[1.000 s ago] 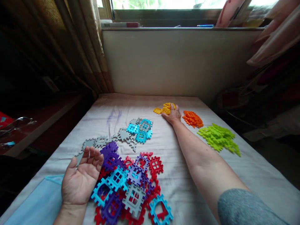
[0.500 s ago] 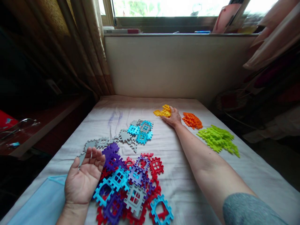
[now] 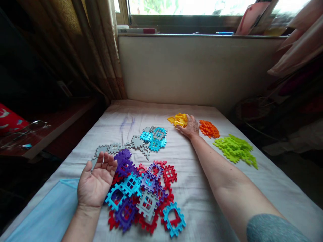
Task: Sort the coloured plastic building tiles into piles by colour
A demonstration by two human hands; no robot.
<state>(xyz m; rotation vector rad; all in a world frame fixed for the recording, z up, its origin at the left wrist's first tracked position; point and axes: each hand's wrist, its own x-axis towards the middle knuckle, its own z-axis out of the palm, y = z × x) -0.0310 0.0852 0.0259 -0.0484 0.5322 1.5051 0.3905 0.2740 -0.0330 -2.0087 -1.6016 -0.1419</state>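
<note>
My left hand [image 3: 95,183] is turned palm up with its fingers loosely curled and nothing in it. Beside it lies a mixed heap of toothed plastic building pieces: purple [image 3: 125,213], red [image 3: 170,173], light blue [image 3: 131,184] and a grey window piece [image 3: 147,204]. Across the bed, my right hand [image 3: 190,127] is curved round the right end of a small pile of yellow building pieces [image 3: 178,119], thumb in front and fingers behind. Its fingertips are partly hidden.
Orange pieces [image 3: 209,129] and lime green pieces [image 3: 234,149] lie in piles to the right. Grey pieces [image 3: 137,142] and light blue ones [image 3: 154,145] sit mid-sheet. A pale blue cloth [image 3: 47,208] lies at left. A wall panel [image 3: 196,67] closes off the far edge.
The view has shifted slightly, moving most things rightward in the picture. My right hand stays at the yellow pile, where more yellow now shows beside the fingers. My left hand keeps its palm-up pose.
</note>
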